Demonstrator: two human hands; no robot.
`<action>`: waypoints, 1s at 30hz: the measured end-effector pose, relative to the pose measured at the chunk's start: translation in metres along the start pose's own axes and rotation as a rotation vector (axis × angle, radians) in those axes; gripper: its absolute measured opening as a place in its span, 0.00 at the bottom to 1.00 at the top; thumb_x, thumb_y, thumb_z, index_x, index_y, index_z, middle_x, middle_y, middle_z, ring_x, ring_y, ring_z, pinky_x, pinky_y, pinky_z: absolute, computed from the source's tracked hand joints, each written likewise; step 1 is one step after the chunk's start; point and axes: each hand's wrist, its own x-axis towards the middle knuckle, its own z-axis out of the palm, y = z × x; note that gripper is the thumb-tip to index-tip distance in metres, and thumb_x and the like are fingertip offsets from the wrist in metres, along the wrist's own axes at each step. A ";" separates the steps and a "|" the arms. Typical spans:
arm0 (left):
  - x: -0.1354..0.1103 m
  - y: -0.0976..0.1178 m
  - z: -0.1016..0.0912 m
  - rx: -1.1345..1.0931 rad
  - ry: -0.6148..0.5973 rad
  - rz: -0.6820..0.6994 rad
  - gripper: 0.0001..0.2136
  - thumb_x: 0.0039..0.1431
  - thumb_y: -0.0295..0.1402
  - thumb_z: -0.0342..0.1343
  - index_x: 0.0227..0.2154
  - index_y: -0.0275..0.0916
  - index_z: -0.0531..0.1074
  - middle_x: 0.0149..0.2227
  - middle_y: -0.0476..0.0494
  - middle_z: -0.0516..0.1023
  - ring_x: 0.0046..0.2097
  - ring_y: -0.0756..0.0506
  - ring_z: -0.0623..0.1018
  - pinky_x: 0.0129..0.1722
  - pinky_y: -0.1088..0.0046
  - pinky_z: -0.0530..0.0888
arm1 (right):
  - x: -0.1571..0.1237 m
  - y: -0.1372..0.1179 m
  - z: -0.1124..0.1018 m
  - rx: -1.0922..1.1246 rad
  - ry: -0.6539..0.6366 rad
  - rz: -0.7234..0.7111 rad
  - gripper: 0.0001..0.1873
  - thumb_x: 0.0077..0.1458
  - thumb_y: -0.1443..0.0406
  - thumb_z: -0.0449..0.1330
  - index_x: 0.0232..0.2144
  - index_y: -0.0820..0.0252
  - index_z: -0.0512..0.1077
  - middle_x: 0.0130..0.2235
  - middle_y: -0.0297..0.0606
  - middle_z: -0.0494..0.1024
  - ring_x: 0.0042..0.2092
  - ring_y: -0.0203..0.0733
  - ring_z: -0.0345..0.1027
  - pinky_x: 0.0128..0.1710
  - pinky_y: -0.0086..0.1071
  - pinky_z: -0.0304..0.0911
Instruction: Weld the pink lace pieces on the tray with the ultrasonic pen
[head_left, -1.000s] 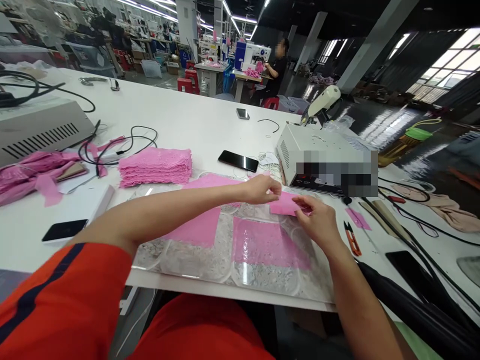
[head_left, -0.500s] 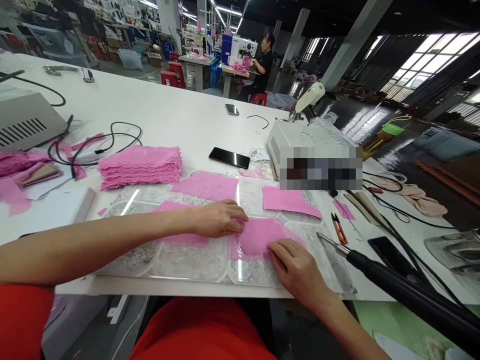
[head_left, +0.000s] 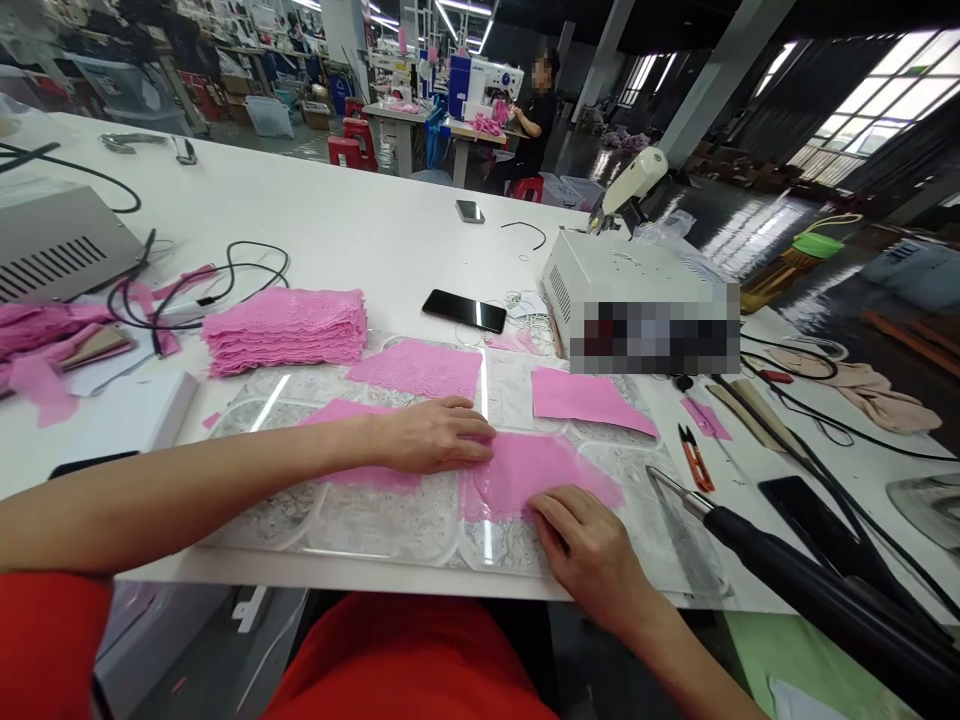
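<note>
A thin, translucent pink fabric piece (head_left: 525,468) lies on a clear plastic template (head_left: 390,525) in front of me. My left hand (head_left: 439,436) reaches across from the left, its bent fingers closed at the fabric's upper left edge. At the lower edge, my right hand (head_left: 589,535) pinches the same piece, thumb beneath the fingers. Under my left wrist lies another pink piece (head_left: 382,478), partly hidden. Behind it a lace-edged pink piece (head_left: 420,368) rests on the template, and a plain pink piece (head_left: 589,402) lies to the right.
A stack of pink fabric (head_left: 285,330) stands at the left. Near my right arm is a black-handled tool with a metal tip (head_left: 712,512), beside orange thread snips (head_left: 696,458). A phone (head_left: 465,311) and a grey machine box (head_left: 645,270) stand farther back. A person (head_left: 532,130) sits at a sewing machine.
My right hand has shifted very slightly at the fabric's lower edge. The view has turned a little; both hands stay on the same pink piece.
</note>
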 end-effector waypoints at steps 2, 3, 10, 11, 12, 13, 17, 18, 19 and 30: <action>0.000 0.003 -0.002 -0.054 0.023 -0.002 0.13 0.66 0.31 0.48 0.47 0.42 0.76 0.53 0.37 0.75 0.54 0.42 0.73 0.58 0.61 0.65 | 0.000 0.001 0.001 0.002 0.008 0.001 0.10 0.59 0.73 0.52 0.33 0.59 0.71 0.30 0.38 0.76 0.32 0.38 0.70 0.33 0.32 0.66; 0.001 0.005 -0.003 -0.080 0.035 0.001 0.13 0.66 0.30 0.48 0.46 0.43 0.76 0.53 0.37 0.75 0.54 0.43 0.73 0.58 0.61 0.65 | 0.000 0.001 0.001 0.005 0.009 0.000 0.09 0.60 0.73 0.52 0.34 0.59 0.71 0.30 0.38 0.76 0.32 0.38 0.70 0.33 0.32 0.66; 0.009 0.012 -0.002 -0.113 0.001 0.042 0.12 0.65 0.27 0.49 0.38 0.39 0.79 0.52 0.35 0.75 0.55 0.42 0.74 0.57 0.61 0.66 | 0.001 0.002 -0.001 0.033 -0.012 0.002 0.06 0.60 0.71 0.53 0.34 0.59 0.69 0.31 0.38 0.75 0.32 0.39 0.69 0.32 0.33 0.66; 0.010 0.012 -0.002 -0.125 -0.002 0.040 0.11 0.65 0.27 0.50 0.38 0.39 0.79 0.52 0.35 0.75 0.54 0.42 0.74 0.57 0.61 0.66 | 0.001 0.002 -0.001 0.038 -0.012 0.007 0.06 0.60 0.71 0.53 0.34 0.59 0.69 0.31 0.38 0.75 0.32 0.39 0.69 0.32 0.33 0.66; 0.010 0.012 -0.002 -0.147 0.000 0.036 0.11 0.64 0.26 0.50 0.38 0.39 0.78 0.51 0.36 0.76 0.54 0.42 0.74 0.57 0.61 0.67 | 0.001 0.002 -0.001 0.043 -0.011 0.010 0.06 0.60 0.72 0.53 0.35 0.60 0.69 0.31 0.38 0.75 0.32 0.39 0.69 0.32 0.33 0.66; 0.010 0.012 -0.001 -0.175 0.008 0.030 0.11 0.64 0.26 0.50 0.38 0.39 0.78 0.51 0.36 0.76 0.54 0.42 0.74 0.57 0.61 0.67 | 0.001 0.002 -0.002 0.046 -0.007 0.014 0.06 0.60 0.72 0.54 0.36 0.60 0.69 0.32 0.38 0.75 0.33 0.39 0.69 0.32 0.33 0.67; 0.006 0.011 -0.003 -0.278 0.037 0.000 0.11 0.64 0.25 0.49 0.40 0.39 0.78 0.50 0.36 0.77 0.53 0.43 0.75 0.55 0.63 0.70 | 0.000 0.004 -0.006 0.033 0.024 0.020 0.07 0.59 0.73 0.55 0.38 0.60 0.70 0.34 0.39 0.74 0.35 0.40 0.68 0.34 0.34 0.68; 0.004 0.010 -0.003 -0.293 0.031 -0.011 0.12 0.64 0.25 0.48 0.41 0.39 0.77 0.51 0.37 0.76 0.54 0.44 0.75 0.56 0.64 0.70 | -0.001 0.005 -0.007 0.024 0.031 0.024 0.07 0.58 0.73 0.55 0.39 0.60 0.70 0.34 0.40 0.74 0.36 0.40 0.68 0.36 0.35 0.68; 0.002 0.010 -0.004 -0.304 0.022 -0.019 0.12 0.65 0.25 0.48 0.41 0.39 0.77 0.51 0.37 0.76 0.54 0.44 0.74 0.56 0.65 0.70 | -0.002 0.006 -0.008 0.015 0.036 0.032 0.08 0.58 0.72 0.55 0.40 0.60 0.70 0.35 0.40 0.75 0.37 0.41 0.68 0.37 0.36 0.69; -0.013 0.019 -0.002 -0.136 -0.107 -0.027 0.18 0.59 0.22 0.48 0.50 0.39 0.72 0.59 0.42 0.69 0.64 0.44 0.64 0.66 0.64 0.57 | -0.041 0.030 -0.008 -0.021 0.074 0.064 0.10 0.60 0.64 0.55 0.43 0.55 0.71 0.39 0.43 0.76 0.41 0.46 0.70 0.43 0.42 0.66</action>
